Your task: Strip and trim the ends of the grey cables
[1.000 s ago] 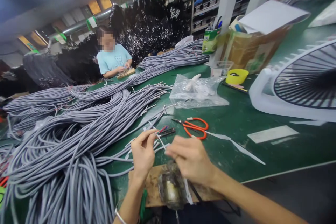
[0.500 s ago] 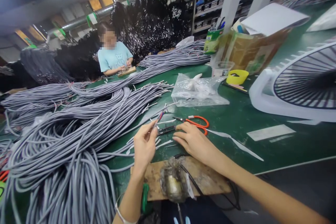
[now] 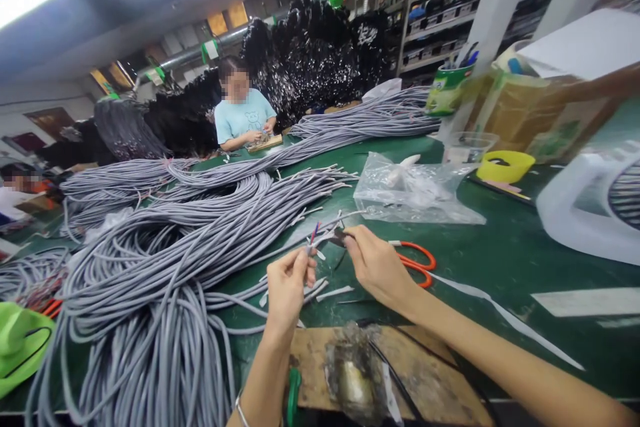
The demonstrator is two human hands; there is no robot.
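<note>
In the head view, the person's left hand [image 3: 287,283] has thumb and fingers pinched together on a cable end [image 3: 313,240], from which red and blue wires poke up above the fingertips. That cable end is over the green table [image 3: 505,247], just in front of the big bundle of grey cables [image 3: 200,233] that spreads across the left side. The right hand [image 3: 375,263] is closed around a small dark tool [image 3: 340,235], mostly covered by the fingers; its tip is right by the wires, though whether it touches them cannot be told. Just beyond the right hand lie scissors [image 3: 431,257] with orange handles, and a thin white strip [image 3: 467,287] trails away from them to the right. Below the hands, a wooden board [image 3: 430,373] carries a crusted metal pot [image 3: 353,373], with a black cord running beside it. Farther back are a clear plastic bag [image 3: 445,205] with something white inside, a yellow ring [image 3: 506,172], a clear cup [image 3: 470,147] and a green can [image 3: 445,92] of pens. A white fan [image 3: 570,200] stands at the right edge. Across the table a co-worker [image 3: 245,117] in a light blue shirt works with both hands over a small board
</note>
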